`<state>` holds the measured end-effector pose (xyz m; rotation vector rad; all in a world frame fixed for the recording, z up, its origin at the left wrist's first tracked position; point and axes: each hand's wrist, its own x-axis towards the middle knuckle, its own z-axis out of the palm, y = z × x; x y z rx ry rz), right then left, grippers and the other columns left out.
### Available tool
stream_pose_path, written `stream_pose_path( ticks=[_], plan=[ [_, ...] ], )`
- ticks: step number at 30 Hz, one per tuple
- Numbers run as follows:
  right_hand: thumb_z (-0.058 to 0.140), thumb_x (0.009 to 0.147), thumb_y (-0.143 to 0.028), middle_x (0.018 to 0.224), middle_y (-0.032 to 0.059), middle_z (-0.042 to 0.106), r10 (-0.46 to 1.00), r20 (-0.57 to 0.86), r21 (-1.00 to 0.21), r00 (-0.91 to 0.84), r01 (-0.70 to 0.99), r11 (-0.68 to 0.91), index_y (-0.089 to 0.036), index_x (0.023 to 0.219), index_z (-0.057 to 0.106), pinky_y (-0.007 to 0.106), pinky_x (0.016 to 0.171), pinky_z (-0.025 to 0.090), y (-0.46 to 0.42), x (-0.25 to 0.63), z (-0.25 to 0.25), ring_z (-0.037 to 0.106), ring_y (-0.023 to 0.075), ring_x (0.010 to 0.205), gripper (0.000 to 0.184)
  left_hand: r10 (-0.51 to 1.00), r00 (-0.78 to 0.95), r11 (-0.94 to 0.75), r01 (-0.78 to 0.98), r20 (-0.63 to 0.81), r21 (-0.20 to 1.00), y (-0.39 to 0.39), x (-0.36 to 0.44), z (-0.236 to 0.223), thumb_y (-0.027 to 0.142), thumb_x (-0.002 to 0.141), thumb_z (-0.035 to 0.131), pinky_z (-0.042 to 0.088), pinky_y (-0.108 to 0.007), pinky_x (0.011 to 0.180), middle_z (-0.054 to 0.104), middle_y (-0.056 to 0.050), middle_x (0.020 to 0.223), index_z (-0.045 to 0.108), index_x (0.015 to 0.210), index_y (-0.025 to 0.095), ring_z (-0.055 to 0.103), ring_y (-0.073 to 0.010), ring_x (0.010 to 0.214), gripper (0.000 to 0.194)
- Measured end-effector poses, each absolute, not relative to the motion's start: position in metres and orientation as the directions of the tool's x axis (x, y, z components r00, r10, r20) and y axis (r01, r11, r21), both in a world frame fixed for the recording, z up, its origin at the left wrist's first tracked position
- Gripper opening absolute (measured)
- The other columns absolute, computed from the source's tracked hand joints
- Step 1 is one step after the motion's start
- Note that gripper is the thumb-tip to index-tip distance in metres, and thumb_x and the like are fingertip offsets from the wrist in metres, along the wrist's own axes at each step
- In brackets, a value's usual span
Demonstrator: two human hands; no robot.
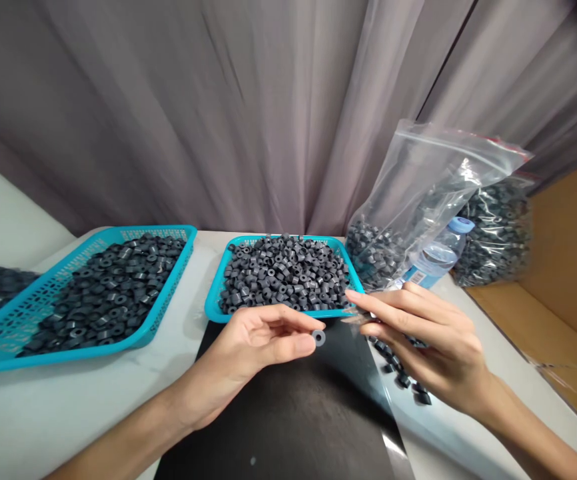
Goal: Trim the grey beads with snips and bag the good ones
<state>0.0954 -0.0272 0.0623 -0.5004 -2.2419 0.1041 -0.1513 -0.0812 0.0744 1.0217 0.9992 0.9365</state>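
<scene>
No words legible, one barcode showing
The tilted plastic bottle (441, 252) bears a blue-and-white label (433, 267) with a small barcode (417, 277) on a white patch; any lettering or digits there are too small and blurred to read.

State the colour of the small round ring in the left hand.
The ring is grey; the head view shows it best.

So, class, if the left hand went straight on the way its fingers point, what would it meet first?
Probably the slim pointed tool held by the right hand; the left hand, pinching a small grey ring, points roughly that way, though depth is unclear.
</scene>
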Motion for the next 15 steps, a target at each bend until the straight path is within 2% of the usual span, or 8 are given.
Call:
stream_pose_path(
  ticks=[6,9,12,15],
  plan=[
    [0.061,0.094,-0.012,0.102,0.0053,0.072,0.411,0.71,-0.254,-0.571,0.337,0.907,-0.026,0.142,0.052,0.031,0.067,0.045,-0.027,0.094,0.057,0.061,0.0155,0.077,0.052,0.947,0.24,0.241,-0.097,-0.212,0.966,-0.081,-0.153,0.071,0.03,0.076,0.082,0.047,-0.022,0.084,0.072,0.0,0.086,0.079,0.092,0.024,0.063,-0.0123,0.084,0.017],
    [0.061,0.094,-0.013,0.1,0.0055,0.071,0.444,0.703,-0.319,-0.556,0.313,0.895,-0.026,0.14,0.055,0.031,0.071,0.048,-0.03,0.091,0.054,0.062,0.0155,0.08,0.049,0.947,0.245,0.236,-0.1,-0.206,0.967,-0.082,-0.154,0.068,0.03,0.076,0.082,0.046,-0.02,0.083,0.071,0.001,0.084,0.079,0.093,0.026,0.062,-0.0108,0.084,0.018],
    [0.061,0.094,-0.017,0.09,0.0039,0.067,0.548,0.675,-0.481,-0.495,0.269,0.835,-0.025,0.134,0.06,0.029,0.07,0.051,-0.036,0.081,0.05,0.062,0.0146,0.078,0.041,0.943,0.258,0.238,-0.092,-0.207,0.967,-0.082,-0.153,0.065,0.03,0.078,0.081,0.046,-0.022,0.087,0.074,0.0,0.091,0.079,0.096,0.026,0.064,-0.013,0.09,0.019],
    [0.066,0.092,-0.027,0.089,0.0023,0.068,0.721,0.548,-0.713,-0.424,0.214,0.667,-0.026,0.125,0.066,0.024,0.067,0.053,-0.046,0.067,0.047,0.064,0.0136,0.077,0.033,0.937,0.281,0.241,-0.088,-0.209,0.966,-0.082,-0.148,0.065,0.031,0.078,0.081,0.046,-0.025,0.092,0.076,-0.002,0.097,0.079,0.096,0.025,0.066,-0.0163,0.098,0.019]
  ],
)
